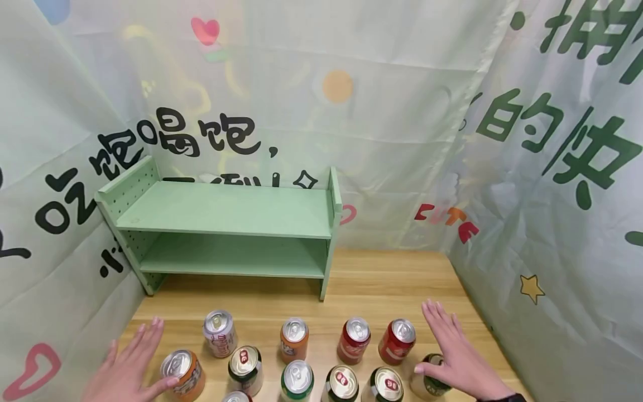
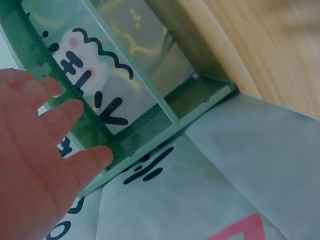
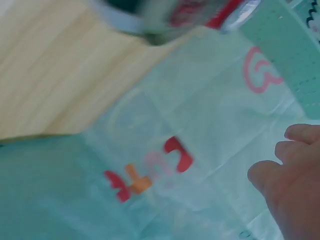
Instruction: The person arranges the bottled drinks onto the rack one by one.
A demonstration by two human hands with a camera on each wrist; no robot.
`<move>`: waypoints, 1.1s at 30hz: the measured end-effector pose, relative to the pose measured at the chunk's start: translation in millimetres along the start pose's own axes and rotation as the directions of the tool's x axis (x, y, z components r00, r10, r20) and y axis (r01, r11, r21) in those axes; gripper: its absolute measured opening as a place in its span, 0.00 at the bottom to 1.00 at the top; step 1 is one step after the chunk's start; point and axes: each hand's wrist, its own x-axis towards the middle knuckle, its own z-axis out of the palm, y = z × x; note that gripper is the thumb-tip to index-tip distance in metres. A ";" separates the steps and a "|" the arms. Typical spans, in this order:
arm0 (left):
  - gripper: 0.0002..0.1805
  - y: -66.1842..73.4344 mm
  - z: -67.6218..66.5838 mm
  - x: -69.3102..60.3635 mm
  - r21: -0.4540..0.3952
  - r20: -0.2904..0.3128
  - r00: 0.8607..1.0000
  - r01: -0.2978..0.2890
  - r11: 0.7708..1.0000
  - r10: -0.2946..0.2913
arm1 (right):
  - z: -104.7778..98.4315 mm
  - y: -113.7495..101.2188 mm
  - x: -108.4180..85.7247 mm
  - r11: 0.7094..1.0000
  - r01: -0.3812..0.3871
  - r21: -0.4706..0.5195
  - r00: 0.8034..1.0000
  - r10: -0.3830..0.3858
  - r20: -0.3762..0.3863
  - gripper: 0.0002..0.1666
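In the head view, my left hand (image 1: 128, 365) is at the lower left with its fingers extended, its thumb over the edge of an orange can (image 1: 190, 379). My right hand (image 1: 459, 357) is at the lower right, fingers straight, thumb above a dark green and gold can (image 1: 433, 385); whether it touches the can I cannot tell. Between the hands stand several upright cans, among them red ones (image 1: 353, 341) and a pale purple one (image 1: 221, 338). The left wrist view shows my left hand (image 2: 45, 160) spread and holding nothing. Part of my right hand (image 3: 292, 180) shows in the right wrist view.
A green two-level shelf (image 1: 226, 209) stands on the wooden table (image 1: 392, 273) behind the cans, toward the left. Printed cloth (image 1: 392, 128) hangs behind the table and along both sides. Blurred cans (image 3: 175, 15) cross the top of the right wrist view.
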 end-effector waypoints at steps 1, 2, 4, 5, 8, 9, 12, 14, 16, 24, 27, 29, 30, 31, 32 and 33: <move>0.60 1.2 -0.2 0.5 -0.006 -0.002 1.000 -0.003 1.000 0.003 | 0.4 -1.7 4.9 1.000 0.009 0.001 1.000 -0.009 0.009 0.66; 0.60 2.1 -0.2 0.9 -0.012 -0.008 1.000 -0.006 1.000 0.006 | 1.0 -3.3 9.5 1.000 0.018 -0.002 1.000 -0.018 0.015 0.66; 0.59 3.5 0.0 2.0 -0.023 -0.016 1.000 -0.010 1.000 0.009 | 2.5 -7.1 17.8 1.000 0.022 -0.002 0.999 -0.022 0.033 0.66; 0.59 3.8 0.2 2.6 -0.031 -0.020 1.000 -0.010 0.999 0.009 | 3.3 -9.2 21.8 1.000 0.019 -0.008 0.999 -0.019 0.043 0.66; 0.57 4.2 -0.2 5.3 -0.058 -0.034 0.999 -0.002 0.998 0.000 | 6.1 -15.7 32.9 1.000 -0.005 -0.029 0.998 0.007 0.070 0.67; 0.57 4.2 -0.7 6.6 -0.072 -0.039 0.999 0.004 0.997 -0.006 | 7.1 -17.9 36.6 1.000 -0.018 -0.021 0.997 0.020 0.080 0.67; 0.54 3.6 -2.2 10.4 -0.131 -0.047 0.998 0.036 0.991 -0.042 | 8.9 -24.9 47.4 0.999 -0.052 0.006 0.994 0.051 0.098 0.68; 0.53 3.6 -4.1 12.6 -0.194 -0.039 0.996 0.070 0.979 -0.079 | 9.8 -29.7 54.1 0.996 -0.077 0.049 0.992 0.071 0.108 0.67; 0.51 3.7 -6.5 14.3 -0.268 -0.008 0.992 0.116 0.956 -0.123 | 10.2 -34.3 60.4 0.991 -0.099 0.087 0.989 0.089 0.114 0.66; 0.45 -0.7 -15.5 22.8 -0.455 0.261 0.932 0.350 0.819 -0.252 | 15.2 -50.4 86.0 0.916 -0.253 0.310 0.960 0.200 0.194 0.63; 0.44 -2.0 -15.0 27.0 -0.501 0.290 0.924 0.370 0.783 -0.251 | 22.1 -56.3 94.8 0.844 -0.329 0.423 0.938 0.241 0.249 0.60; 0.43 -3.1 -14.3 29.1 -0.534 0.305 0.918 0.385 0.752 -0.253 | 27.6 -61.1 100.1 0.785 -0.378 0.491 0.921 0.267 0.284 0.58; 0.42 -3.8 -13.9 29.9 -0.552 0.312 0.915 0.394 0.735 -0.256 | 30.2 -63.7 102.6 0.756 -0.400 0.517 0.913 0.280 0.297 0.57; 0.42 -4.7 -13.4 30.5 -0.572 0.323 0.911 0.404 0.713 -0.257 | 32.7 -66.2 104.8 0.730 -0.416 0.542 0.907 0.291 0.305 0.57; 0.41 -5.5 -12.9 31.0 -0.587 0.337 0.905 0.419 0.693 -0.261 | 35.1 -68.6 107.0 0.706 -0.430 0.563 0.901 0.302 0.311 0.56; 0.41 -6.4 -12.4 31.6 -0.601 0.350 0.899 0.431 0.673 -0.264 | 37.5 -70.7 109.1 0.682 -0.441 0.584 0.897 0.313 0.312 0.56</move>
